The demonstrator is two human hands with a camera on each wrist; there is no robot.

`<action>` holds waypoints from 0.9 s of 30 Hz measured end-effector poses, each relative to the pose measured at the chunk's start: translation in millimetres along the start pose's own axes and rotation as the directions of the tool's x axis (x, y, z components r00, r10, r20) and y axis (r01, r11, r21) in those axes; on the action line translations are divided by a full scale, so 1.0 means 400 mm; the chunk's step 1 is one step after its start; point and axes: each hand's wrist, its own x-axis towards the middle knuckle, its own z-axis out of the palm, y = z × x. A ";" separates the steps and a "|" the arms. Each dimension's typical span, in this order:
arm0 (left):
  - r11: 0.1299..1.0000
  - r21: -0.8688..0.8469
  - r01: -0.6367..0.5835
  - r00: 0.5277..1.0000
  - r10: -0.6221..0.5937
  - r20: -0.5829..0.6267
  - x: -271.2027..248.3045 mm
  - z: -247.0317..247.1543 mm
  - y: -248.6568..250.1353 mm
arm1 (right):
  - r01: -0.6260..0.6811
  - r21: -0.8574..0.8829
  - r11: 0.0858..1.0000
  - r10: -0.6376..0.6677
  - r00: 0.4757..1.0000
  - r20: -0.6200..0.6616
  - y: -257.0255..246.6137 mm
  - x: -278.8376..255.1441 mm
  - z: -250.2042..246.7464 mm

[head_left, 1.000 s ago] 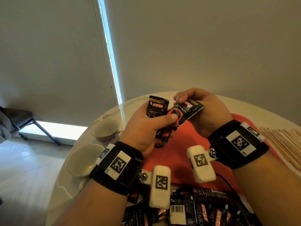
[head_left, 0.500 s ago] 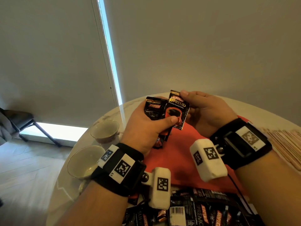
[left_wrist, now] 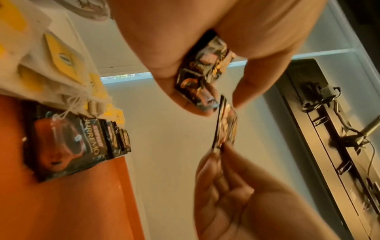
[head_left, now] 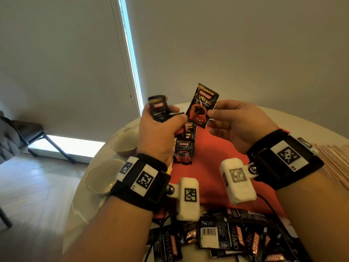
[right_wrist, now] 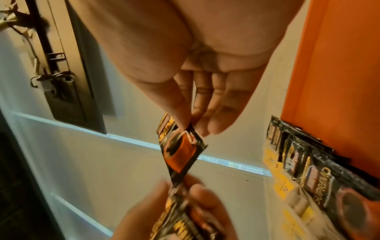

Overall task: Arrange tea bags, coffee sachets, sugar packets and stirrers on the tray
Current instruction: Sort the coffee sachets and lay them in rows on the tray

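Observation:
My right hand [head_left: 232, 118] pinches one black coffee sachet [head_left: 202, 104] by its lower corner and holds it upright above the red tray [head_left: 209, 152]. The same sachet [right_wrist: 180, 149] hangs from thumb and forefinger in the right wrist view. My left hand [head_left: 160, 129] grips a small bunch of coffee sachets [head_left: 158, 106], seen curled in the palm [left_wrist: 203, 76] from the left wrist. A row of overlapping sachets [head_left: 184, 150] lies on the tray's left side. Beside that row are tea bags with yellow tags [left_wrist: 63, 60].
A loose heap of coffee sachets [head_left: 226, 237] covers the table's near edge. Two empty cups [head_left: 103, 176] stand left of the tray. Wooden stirrers [head_left: 336, 163] lie on the right. The round white table [head_left: 302, 125] ends near a chair [head_left: 22, 133] on the left.
My right hand has pulled one sachet free of the left hand's bunch, lifted it and turned it upright. Both hands have risen a little.

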 end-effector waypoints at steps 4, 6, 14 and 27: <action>0.999 -0.009 -0.053 0.989 0.051 -0.141 0.009 -0.013 0.020 | -0.151 -0.082 0.985 0.143 0.984 -0.102 0.031 0.007 -0.016; 0.997 0.007 -0.077 0.983 0.077 -0.169 0.007 -0.009 0.025 | -0.245 -0.243 0.939 0.228 0.969 -0.094 0.065 0.003 -0.018; 0.992 0.005 -0.129 0.970 0.128 -0.207 0.009 -0.004 0.032 | -0.430 -0.397 0.811 0.433 0.897 -0.087 0.131 -0.002 0.005; 0.988 -0.015 -0.152 0.967 0.146 -0.209 0.015 -0.001 0.029 | -0.455 -0.450 0.768 0.459 0.882 -0.109 0.137 0.008 0.038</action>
